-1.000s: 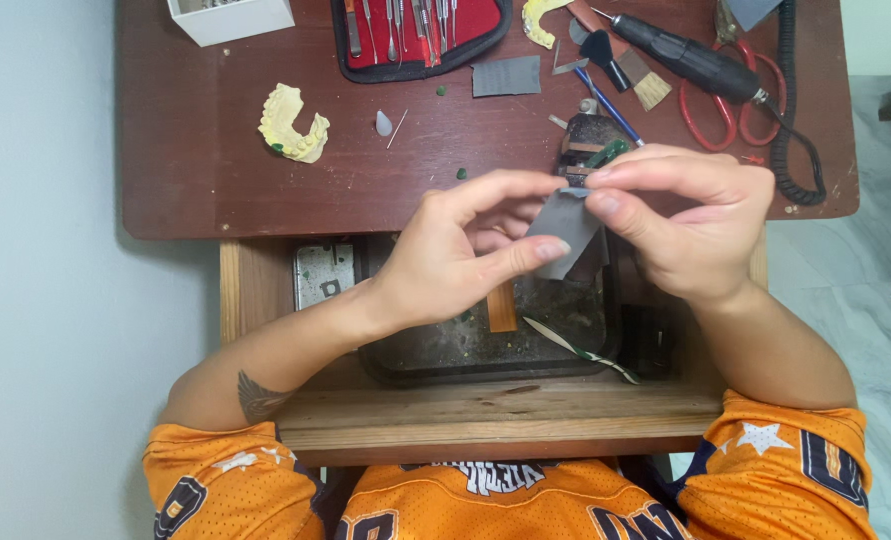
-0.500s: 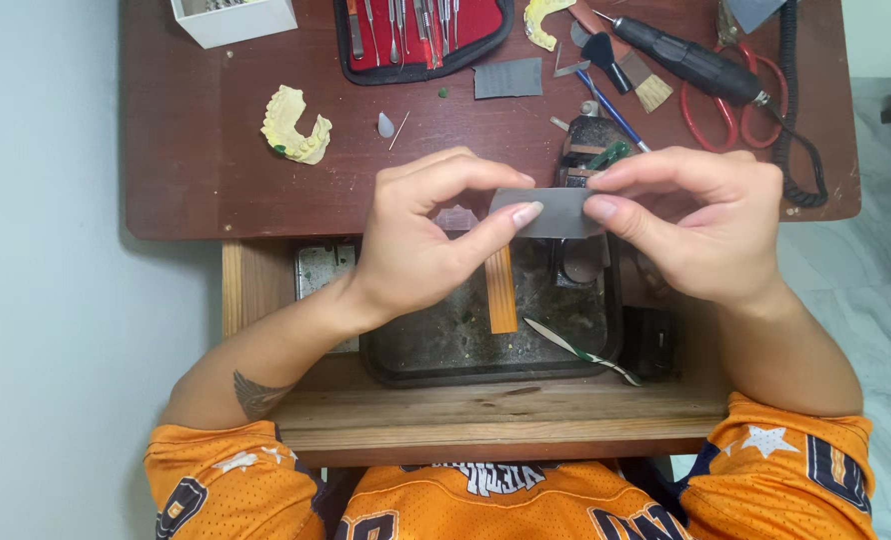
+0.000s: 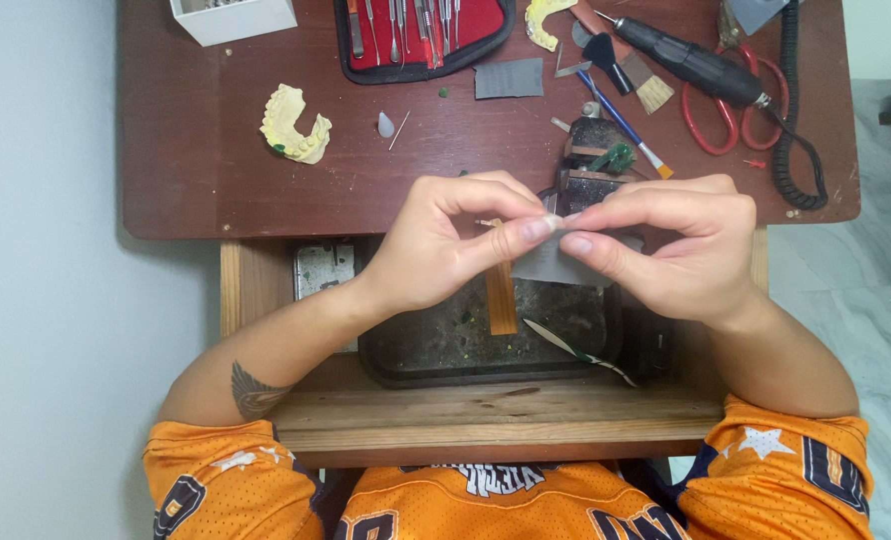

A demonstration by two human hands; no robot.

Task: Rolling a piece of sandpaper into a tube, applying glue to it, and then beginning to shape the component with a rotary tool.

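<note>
Both of my hands meet at the middle, above an open drawer. My left hand point(image 3: 446, 245) and my right hand point(image 3: 671, 245) pinch the top edge of a small grey sheet of sandpaper point(image 3: 556, 262), fingertips almost touching. The sheet hangs down below the fingers. Under the hands sits a dark tray point(image 3: 436, 350) in the drawer, with a narrow wooden stick point(image 3: 502, 295) and a thin metal instrument point(image 3: 576, 350) lying in it. A small bench vise with a green piece point(image 3: 606, 155) stands just behind my hands.
On the brown desk point(image 3: 186, 180) lie a yellow dental cast point(image 3: 296, 125), a red case of metal instruments point(image 3: 421, 30), another grey sandpaper piece point(image 3: 509, 78), a black rotary handpiece point(image 3: 691, 60), red scissors point(image 3: 716, 115), a coiled black cord point(image 3: 796, 120) and a white box point(image 3: 234, 15).
The hands have drawn together and dropped slightly. The grey sheet, held flat and stretched between them half a second ago, now hangs folded down from the pinching fingertips.
</note>
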